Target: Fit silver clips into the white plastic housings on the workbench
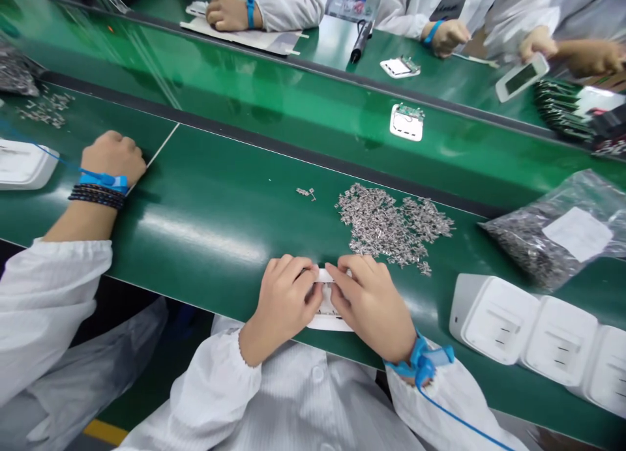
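Counter: a long green counter runs across the view, with a second green strip beyond a dark seam.
Left hand: the left hand sits at the near edge, fingers curled down onto a small white case, pinching its left end.
Right hand: the right hand presses on the same case from the other side, fingers bent over its top; a blue wrist strap with a cord hangs from that wrist.
White case: it lies flat on the counter between both hands, mostly covered by them, right at the near edge.
Metal parts: a loose heap of small metal pieces lies just beyond the right hand, two stray bits apart to its left.
Bag: a clear bag of more pieces rests at far right.
White boxes: three white boxes stand in a row near the right.
Neighbour: another person's fist rests on the counter at left, wearing a blue strap.
Across: more people's hands work on the far side.
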Available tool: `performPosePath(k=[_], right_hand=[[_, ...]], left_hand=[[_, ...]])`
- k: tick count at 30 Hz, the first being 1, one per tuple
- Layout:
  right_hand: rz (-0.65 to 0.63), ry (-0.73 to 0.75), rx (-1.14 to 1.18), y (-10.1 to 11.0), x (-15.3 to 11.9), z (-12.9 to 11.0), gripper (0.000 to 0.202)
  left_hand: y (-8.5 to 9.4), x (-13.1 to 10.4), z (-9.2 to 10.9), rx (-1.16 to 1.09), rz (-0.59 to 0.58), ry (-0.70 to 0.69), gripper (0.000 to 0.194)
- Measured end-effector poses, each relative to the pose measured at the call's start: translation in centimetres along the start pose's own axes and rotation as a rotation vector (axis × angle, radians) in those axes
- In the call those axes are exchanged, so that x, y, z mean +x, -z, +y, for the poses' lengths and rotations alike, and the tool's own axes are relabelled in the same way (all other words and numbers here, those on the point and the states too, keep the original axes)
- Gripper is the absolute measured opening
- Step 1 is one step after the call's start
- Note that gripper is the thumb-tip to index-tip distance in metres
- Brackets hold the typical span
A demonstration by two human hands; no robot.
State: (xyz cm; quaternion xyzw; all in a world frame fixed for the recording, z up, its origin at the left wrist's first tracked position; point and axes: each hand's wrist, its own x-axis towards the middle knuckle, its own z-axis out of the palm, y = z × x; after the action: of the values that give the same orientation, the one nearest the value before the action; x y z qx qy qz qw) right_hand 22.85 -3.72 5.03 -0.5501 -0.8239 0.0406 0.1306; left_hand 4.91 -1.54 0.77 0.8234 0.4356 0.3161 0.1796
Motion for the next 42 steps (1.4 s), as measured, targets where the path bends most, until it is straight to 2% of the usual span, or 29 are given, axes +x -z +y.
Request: performPosePath(k=[8,10,12,14,16,17,19,21,22,24,26,29,31,34,37,39,40,42], right_hand=[[0.043,0.044,-0.016,-0.4,-0.1,-0.2,0.02],[0.107,0.06,0.058,0.2,-0.5,0.0,0.02],[0.215,0.042,0.14,1.2,-1.5,0.7,0.022],[0.37,-0.076,0.114,2.0,-3.4,1.9,0.026],[0.527,-0.284,-0.068,2.2,-6.1,3.4,0.025],[0.563,-0.396,-0.191,2.1,-7.5,4.0,0.026],[0.548,-0.624,-0.428,1.4,-10.2,4.8,0.039],[0.467,-0.816,-0.594,0.4,-12.3,4.6,0.057],[0.433,-0.872,-0.64,0.0,-13.0,4.2,0.064],[0.399,-0.862,-0.652,-0.5,-13.6,2.7,0.07],[0.398,-0.788,-0.559,-0.5,-13.2,0.8,0.069],[0.426,-0.666,-0.338,-0.3,-11.4,-2.1,0.059],[0.423,-0.567,-0.195,-0.5,-10.0,-3.9,0.051],[0.369,-0.463,-0.072,-1.2,-8.0,-6.5,0.043],[0.316,-0.422,-0.028,-1.8,-6.2,-8.5,0.041],[0.296,-0.377,0.065,-1.4,-5.2,-8.6,0.04],[0.299,-0.352,0.131,-0.9,-4.8,-8.1,0.038],[0.357,-0.318,0.228,0.4,-4.5,-5.9,0.029]], left_hand=[[0.4,0.4,0.5,0.028,-0.038,-0.013,0.005],[1.4,0.1,-0.1,0.073,-0.053,-0.014,0.007],[3.2,-0.4,-1.9,0.174,-0.027,0.013,0.009],[5.4,-0.8,-4.7,0.315,0.05,0.067,0.009],[7.7,-1.1,-8.1,0.443,0.136,0.111,0.009],[8.7,-1.2,-9.7,0.492,0.169,0.129,0.01],[10.1,-1.2,-12.4,0.56,0.223,0.165,0.012],[10.7,-0.8,-13.7,0.619,0.288,0.223,0.018],[10.6,-0.4,-13.7,0.648,0.336,0.255,0.024],[10.1,1.0,-12.4,0.681,0.428,0.261,0.04],[8.9,3.1,-9.9,0.632,0.414,0.12,0.044],[6.1,7.2,-6.0,0.467,0.137,-0.21,0.029],[3.7,10.0,-4.5,0.46,0.001,-0.318,0.03],[0.1,12.9,-4.3,0.537,-0.099,-0.36,0.028],[-2.3,14.0,-5.1,0.55,-0.158,-0.349,0.022],[-2.3,14.0,-5.8,0.513,-0.155,-0.325,0.024],[-1.5,13.9,-6.4,0.46,-0.156,-0.323,0.026],[1.5,13.6,-8.2,0.309,-0.165,-0.343,0.032]])
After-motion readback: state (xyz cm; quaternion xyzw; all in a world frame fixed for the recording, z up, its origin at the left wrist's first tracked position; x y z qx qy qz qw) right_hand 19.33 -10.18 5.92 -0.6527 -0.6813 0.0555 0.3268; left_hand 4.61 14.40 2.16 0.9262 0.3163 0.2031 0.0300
